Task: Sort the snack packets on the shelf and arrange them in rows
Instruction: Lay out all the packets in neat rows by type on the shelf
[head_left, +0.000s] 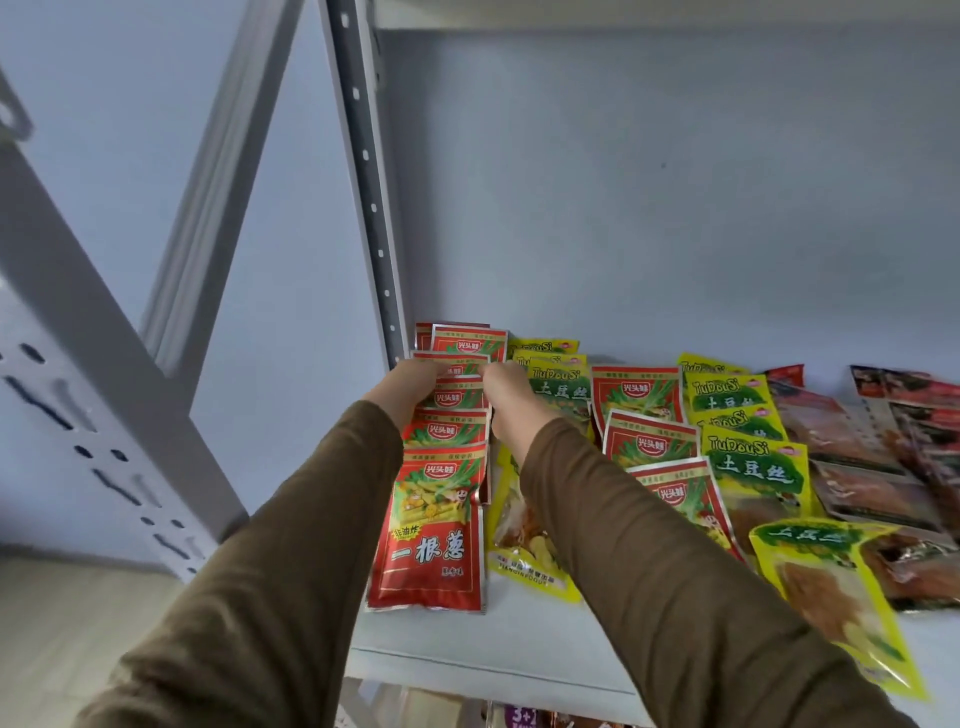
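Here both hands, left and right, grip one red packet on the shelf.

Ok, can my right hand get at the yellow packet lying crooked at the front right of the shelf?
Probably yes. The yellow packet lies on top at the shelf's front edge, nothing covering it. The right hand is busy farther back at the red packets, so it would first have to let go.

Yellow packet half hidden under right sleeve, brown packets cut off at right edge
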